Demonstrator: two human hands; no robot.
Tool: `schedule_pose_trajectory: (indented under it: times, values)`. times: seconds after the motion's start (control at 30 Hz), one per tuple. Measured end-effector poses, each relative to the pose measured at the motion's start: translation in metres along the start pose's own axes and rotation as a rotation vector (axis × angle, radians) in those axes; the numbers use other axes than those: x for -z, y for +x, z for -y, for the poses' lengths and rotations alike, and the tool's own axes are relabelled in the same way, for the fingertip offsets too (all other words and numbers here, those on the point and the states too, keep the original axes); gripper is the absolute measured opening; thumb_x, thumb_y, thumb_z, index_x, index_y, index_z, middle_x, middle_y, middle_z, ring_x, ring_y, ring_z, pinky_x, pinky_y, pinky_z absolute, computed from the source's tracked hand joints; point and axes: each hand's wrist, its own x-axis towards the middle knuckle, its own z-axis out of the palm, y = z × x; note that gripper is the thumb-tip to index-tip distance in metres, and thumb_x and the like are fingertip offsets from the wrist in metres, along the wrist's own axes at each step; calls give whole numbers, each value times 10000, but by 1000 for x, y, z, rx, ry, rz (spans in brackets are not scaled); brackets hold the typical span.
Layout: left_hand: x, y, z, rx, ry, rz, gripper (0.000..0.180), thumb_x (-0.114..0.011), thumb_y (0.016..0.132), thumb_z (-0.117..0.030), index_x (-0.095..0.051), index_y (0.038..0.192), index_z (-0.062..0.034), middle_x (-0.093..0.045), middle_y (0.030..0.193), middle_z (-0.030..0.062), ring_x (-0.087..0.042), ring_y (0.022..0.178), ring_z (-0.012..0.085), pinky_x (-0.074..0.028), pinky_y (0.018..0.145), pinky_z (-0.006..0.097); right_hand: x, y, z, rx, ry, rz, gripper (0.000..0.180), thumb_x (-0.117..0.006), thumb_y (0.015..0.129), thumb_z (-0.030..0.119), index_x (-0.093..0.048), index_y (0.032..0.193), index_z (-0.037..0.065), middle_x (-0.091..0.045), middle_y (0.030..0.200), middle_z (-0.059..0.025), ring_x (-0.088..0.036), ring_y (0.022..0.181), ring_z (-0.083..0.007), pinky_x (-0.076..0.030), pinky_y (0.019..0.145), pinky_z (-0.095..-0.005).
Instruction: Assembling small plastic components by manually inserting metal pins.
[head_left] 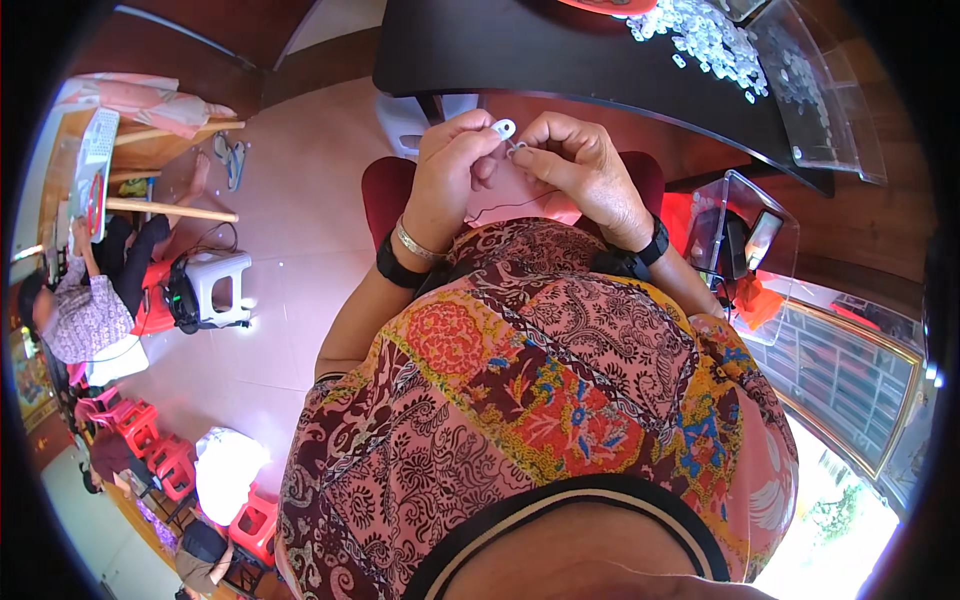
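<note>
Above my lap, near the edge of the dark table, both hands are raised close together. My left hand pinches a small white oval plastic piece with a hole in it, between thumb and forefinger. Facing it, my right hand is closed in a pinch on a small pale ring-like piece, partly covered by the fingertips. The two pieces sit very near each other, and I cannot tell whether they are joined. A thin dark cord hangs below the hands.
Loose clear plastic pieces lie heaped on the table beside a transparent tray. At the right stands a clear box with orange cloth. Leftward are a white stool, red stools, slippers and a seated person.
</note>
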Motion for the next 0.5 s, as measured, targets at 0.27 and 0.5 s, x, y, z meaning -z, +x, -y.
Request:
schedule_pose_trajectory:
  times: [0.27, 0.5]
  values:
    - [2, 2, 4, 75, -64, 4, 198, -490, 850, -218, -483, 725, -65, -411, 599, -8, -406, 548, 97, -324, 518, 238, -1, 1, -3, 7, 35, -3, 75, -645, 867, 88, -627, 844, 18, -600, 709, 23, -537, 662, -24, -429, 583, -189]
    - [1, 2, 4, 42, -17, 5, 225, -476, 871, -219, -476, 701, -71, -417, 591, -7, -406, 535, 91, -312, 504, 224, -1, 1, -1, -6, 29, -13, 88, -642, 866, 95, -625, 853, 10, -603, 710, 8, -541, 653, -39, -439, 590, -196]
